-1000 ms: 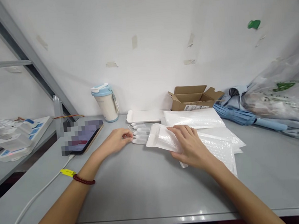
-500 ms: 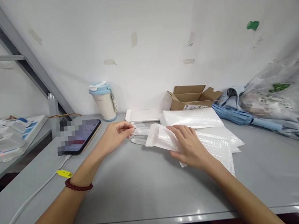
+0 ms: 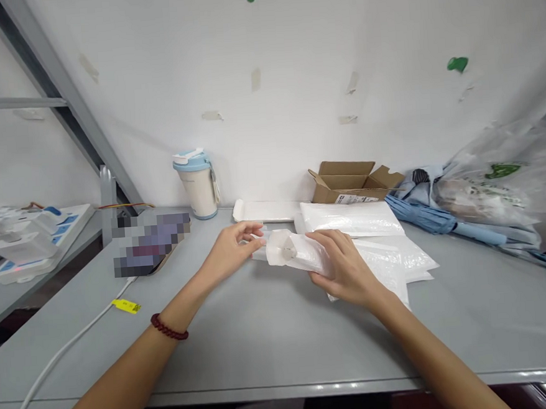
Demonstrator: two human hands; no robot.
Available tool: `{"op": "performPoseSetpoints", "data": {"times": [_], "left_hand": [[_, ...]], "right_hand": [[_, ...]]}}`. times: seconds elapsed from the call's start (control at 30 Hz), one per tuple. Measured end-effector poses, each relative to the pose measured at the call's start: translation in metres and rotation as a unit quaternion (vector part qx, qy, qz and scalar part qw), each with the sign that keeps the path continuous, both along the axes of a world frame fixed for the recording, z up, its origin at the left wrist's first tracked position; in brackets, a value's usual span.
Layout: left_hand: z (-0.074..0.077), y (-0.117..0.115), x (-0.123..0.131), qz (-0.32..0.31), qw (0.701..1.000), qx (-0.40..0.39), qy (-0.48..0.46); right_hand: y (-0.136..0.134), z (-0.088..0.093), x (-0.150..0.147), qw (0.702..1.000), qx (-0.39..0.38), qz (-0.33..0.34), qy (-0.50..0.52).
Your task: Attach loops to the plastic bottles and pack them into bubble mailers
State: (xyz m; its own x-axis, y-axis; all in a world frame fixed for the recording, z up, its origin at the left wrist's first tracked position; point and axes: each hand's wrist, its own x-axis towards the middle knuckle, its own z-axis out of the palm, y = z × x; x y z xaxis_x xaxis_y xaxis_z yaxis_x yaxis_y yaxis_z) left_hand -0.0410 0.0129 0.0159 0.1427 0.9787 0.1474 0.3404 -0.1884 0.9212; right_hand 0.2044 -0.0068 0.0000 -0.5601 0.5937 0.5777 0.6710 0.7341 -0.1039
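Note:
My right hand [image 3: 343, 265] grips a white bubble mailer [image 3: 309, 255] from its right side, thumb below and fingers on top. The mailer's mouth [image 3: 280, 247] faces left and gapes a little. Just left of that mouth is my left hand [image 3: 233, 248], its thumb and curved fingers apart. Clear, slender packets [image 3: 259, 254] lie beside its fingertips, partly hidden by the hand and mailer; I cannot tell whether the fingers touch them. Under and behind my right hand lie more white bubble mailers [image 3: 412, 254].
A white flat box [image 3: 268, 210] and an open cardboard box [image 3: 341, 184] stand at the back. A lidded cup [image 3: 198, 188], a charging phone [image 3: 154, 247] and its cable [image 3: 72, 343] are on the left. A blue umbrella [image 3: 423, 216] and a plastic bag [image 3: 486, 183] lie on the right.
My left hand has loosened from its pinch on the clear packets and moved closer to the mailer. The mailer's mouth has turned more toward me. The head view has shifted slightly.

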Motion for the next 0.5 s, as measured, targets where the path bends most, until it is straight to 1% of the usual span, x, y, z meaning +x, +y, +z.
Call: {"op": "performPoseSetpoints", "data": {"times": [0.07, 0.13, 0.2, 0.37, 0.5], "left_hand": [[-0.001, -0.001, 0.003, -0.059, 0.996, -0.048, -0.042], [-0.001, -0.004, 0.008, -0.116, 0.986, -0.094, -0.078], [-0.001, -0.009, 0.014, -0.138, 0.979, -0.117, -0.092], [-0.002, -0.016, 0.028, -0.098, 0.981, -0.133, -0.1], [-0.008, -0.019, 0.035, -0.077, 0.984, -0.122, -0.106]], "right_hand": [[-0.001, 0.001, -0.001, 0.999, 0.042, 0.014, 0.01], [-0.004, 0.001, -0.003, 0.997, 0.076, 0.03, 0.011], [-0.006, 0.001, -0.006, 0.994, 0.097, 0.041, 0.004], [-0.008, -0.001, -0.01, 0.991, 0.121, 0.05, -0.026], [-0.01, -0.002, -0.012, 0.988, 0.134, 0.044, -0.057]]}}
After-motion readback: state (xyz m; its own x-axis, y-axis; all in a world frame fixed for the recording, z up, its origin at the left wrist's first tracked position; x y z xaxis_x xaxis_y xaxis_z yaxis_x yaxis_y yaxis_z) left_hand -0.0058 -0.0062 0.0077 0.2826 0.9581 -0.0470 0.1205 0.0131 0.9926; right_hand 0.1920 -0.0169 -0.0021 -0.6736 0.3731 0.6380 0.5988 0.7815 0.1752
